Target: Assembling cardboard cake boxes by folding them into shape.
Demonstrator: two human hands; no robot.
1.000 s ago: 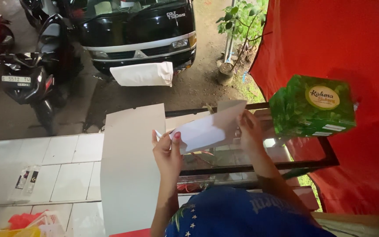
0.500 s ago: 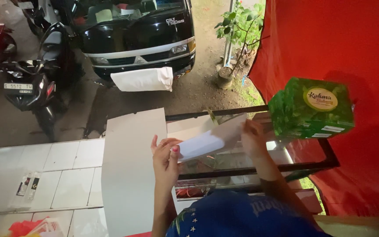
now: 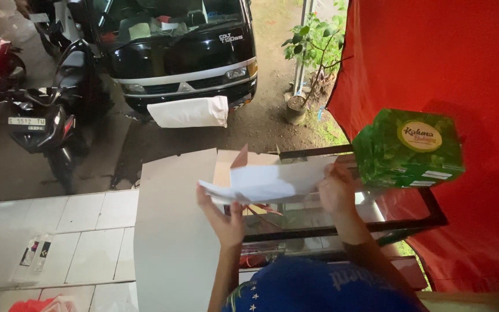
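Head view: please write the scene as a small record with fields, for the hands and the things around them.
left hand: holds the left end of a white flat carton
right hand: holds the carton's right end
carton state: partly unfolded, one flap up
under the hands: glass-top table with dark frame
left of the table: large grey board
right: green box, in front of a red cloth
background: black van, motorbike
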